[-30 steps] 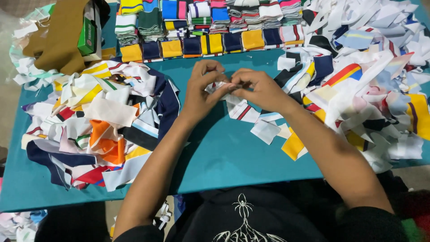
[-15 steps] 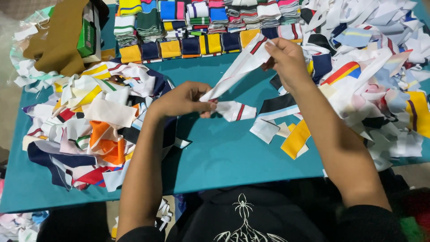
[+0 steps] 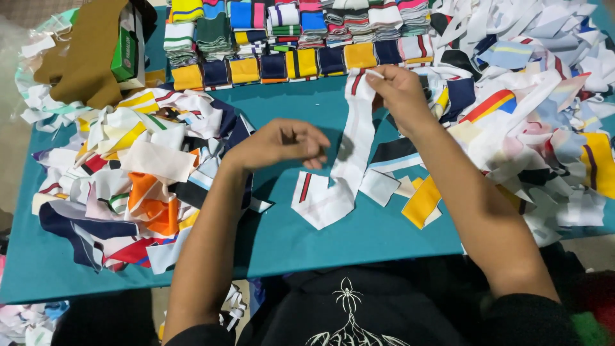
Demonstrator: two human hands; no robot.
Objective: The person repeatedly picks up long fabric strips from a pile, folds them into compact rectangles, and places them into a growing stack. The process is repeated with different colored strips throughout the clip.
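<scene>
white ribbed strip (image 3: 354, 150) with red-black stripes hangs from my right hand (image 3: 400, 93), pinched at its 12 o'clock end, long axis running 12 to 7 onto the teal table (image 3: 307, 237). left hand (image 3: 282, 144) loosely curled, holding nothing, just beside it.

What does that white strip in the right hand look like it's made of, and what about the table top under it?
The white strip, pinched at its top end by the right hand, looks like soft ribbed knit fabric, matte, with dark and red stripes at the ends; it hangs limp and folds on the table. The table top looks covered in a smooth teal sheet, perhaps cloth or vinyl; I cannot tell which.
</scene>
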